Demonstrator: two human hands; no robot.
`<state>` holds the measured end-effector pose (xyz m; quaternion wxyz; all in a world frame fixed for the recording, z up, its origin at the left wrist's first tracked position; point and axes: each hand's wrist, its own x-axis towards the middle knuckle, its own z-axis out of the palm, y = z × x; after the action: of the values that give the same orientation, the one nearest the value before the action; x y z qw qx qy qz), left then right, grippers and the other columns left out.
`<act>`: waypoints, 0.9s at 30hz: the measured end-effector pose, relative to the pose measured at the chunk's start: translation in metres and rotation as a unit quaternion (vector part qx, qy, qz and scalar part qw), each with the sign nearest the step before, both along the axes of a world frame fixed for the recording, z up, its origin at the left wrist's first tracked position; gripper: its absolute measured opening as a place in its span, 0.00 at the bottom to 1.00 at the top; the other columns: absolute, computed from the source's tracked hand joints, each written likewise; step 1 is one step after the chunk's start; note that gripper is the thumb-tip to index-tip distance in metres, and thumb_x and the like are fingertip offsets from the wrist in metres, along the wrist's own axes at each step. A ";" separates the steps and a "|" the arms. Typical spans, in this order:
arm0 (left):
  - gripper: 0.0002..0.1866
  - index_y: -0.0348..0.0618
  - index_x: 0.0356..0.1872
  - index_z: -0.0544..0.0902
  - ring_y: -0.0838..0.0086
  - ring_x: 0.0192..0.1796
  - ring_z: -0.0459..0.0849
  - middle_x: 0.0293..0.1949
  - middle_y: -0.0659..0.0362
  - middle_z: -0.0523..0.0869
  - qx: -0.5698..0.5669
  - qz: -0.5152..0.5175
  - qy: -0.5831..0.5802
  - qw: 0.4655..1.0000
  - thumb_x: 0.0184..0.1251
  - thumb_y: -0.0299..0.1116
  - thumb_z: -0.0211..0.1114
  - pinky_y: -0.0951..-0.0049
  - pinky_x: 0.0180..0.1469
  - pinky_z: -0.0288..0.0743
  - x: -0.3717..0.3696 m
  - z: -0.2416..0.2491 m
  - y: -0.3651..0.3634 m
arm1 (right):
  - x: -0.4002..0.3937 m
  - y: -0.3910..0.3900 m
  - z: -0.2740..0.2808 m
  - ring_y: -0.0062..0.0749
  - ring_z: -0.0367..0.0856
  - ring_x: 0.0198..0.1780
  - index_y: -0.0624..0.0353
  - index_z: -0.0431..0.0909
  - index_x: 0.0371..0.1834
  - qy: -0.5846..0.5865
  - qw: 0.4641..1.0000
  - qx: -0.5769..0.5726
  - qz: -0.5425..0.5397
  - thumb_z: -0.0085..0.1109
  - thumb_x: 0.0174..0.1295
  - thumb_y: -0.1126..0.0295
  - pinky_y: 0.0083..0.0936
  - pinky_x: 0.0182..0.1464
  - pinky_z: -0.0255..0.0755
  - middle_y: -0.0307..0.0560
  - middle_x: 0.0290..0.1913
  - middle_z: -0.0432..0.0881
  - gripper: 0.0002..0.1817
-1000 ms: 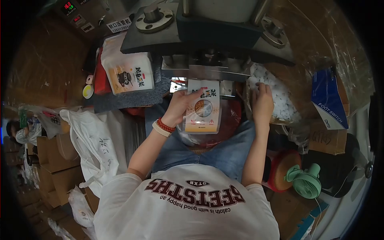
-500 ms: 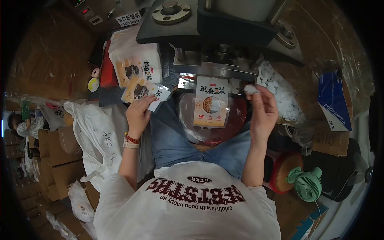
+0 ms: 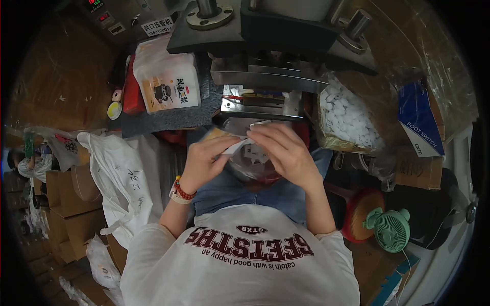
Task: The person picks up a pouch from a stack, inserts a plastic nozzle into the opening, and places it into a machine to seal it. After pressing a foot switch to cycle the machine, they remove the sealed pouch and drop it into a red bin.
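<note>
Close together above my lap, both hands are at a printed plastic pouch (image 3: 216, 134), which is tilted and mostly covered by fingers. My left hand (image 3: 210, 155) pinches its near side. The fingers of my right hand (image 3: 287, 155) are closed round its other edge; the small white piece held there earlier is hidden. Below them a clear plastic bag (image 3: 252, 171) rests on my lap. Just beyond stands the sealing press, its upper jaw (image 3: 268, 76) raised over the metal lower jaw (image 3: 260, 105). No pouch hangs from the press.
A stack of printed pouches (image 3: 168, 89) lies on the grey mat (image 3: 176, 120) at left. At right is a box of small white plastic pieces (image 3: 349, 117). A blue foot-switch box (image 3: 421, 120), a green fan (image 3: 392, 230) and a white sack (image 3: 122, 176) are around me.
Both hands have come together over my lap, the left bringing its pouch from beside the stack. The pouch at the press has left it. The upper jaw shows more of a gap.
</note>
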<state>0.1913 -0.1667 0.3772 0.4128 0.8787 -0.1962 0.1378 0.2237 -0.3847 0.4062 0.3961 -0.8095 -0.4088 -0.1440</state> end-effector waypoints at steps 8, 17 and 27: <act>0.14 0.29 0.40 0.84 0.79 0.34 0.86 0.37 0.55 0.88 -0.433 -0.006 0.400 0.808 0.66 0.35 0.66 0.79 0.35 0.79 0.052 -0.041 -0.047 | 0.023 -0.066 -0.002 0.46 0.79 0.47 0.63 0.79 0.44 0.049 0.932 0.086 -0.350 0.60 0.57 0.76 0.33 0.48 0.73 0.52 0.45 0.80 0.11; 0.17 0.32 0.45 0.82 0.75 0.38 0.86 0.37 0.58 0.88 -0.435 -0.016 0.418 0.798 0.64 0.37 0.68 0.78 0.39 0.79 0.086 -0.044 -0.044 | 0.057 -0.092 -0.051 0.49 0.77 0.47 0.64 0.79 0.44 0.032 0.884 -0.180 -0.430 0.57 0.57 0.74 0.40 0.47 0.73 0.53 0.44 0.79 0.12; 0.33 0.51 0.65 0.70 0.64 0.72 0.63 0.69 0.61 0.67 0.329 0.155 -0.002 0.932 0.54 0.38 0.67 0.51 0.70 0.54 0.034 -0.057 0.098 | 0.031 -0.069 -0.023 0.28 0.78 0.37 0.67 0.79 0.44 0.130 0.897 0.178 -0.383 0.55 0.62 0.79 0.19 0.39 0.70 0.46 0.38 0.78 0.09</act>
<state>0.2251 -0.0688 0.3198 0.0742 0.9845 -0.0928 0.1291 0.2549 -0.4542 0.3832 0.4975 -0.8309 0.0204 -0.2482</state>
